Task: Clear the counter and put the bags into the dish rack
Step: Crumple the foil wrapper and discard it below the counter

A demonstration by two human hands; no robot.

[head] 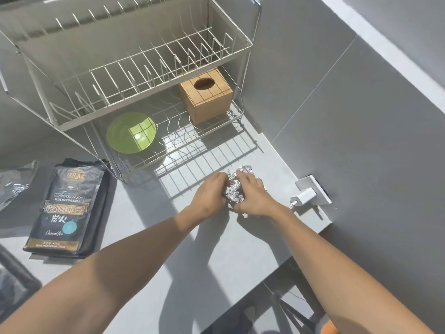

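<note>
A crumpled silver foil bag [233,188] lies on the grey counter [149,213], squeezed between both hands. My left hand [209,194] presses it from the left and my right hand [254,195] from the right; its top sticks out beyond my fingers. A black coffee bag [66,208] lies flat on the counter at the left. Another clear and silver bag [14,186] is partly cut off at the left edge. The two-tier wire dish rack [134,75] stands behind, its upper tier bare.
On the rack's lower tier sit a green bowl [132,132] and a wooden tissue box [206,95]. A white charger [304,196] is plugged into a socket block [313,189] by the right wall. The counter ends at the lower right. A dark object [14,280] lies at the lower left.
</note>
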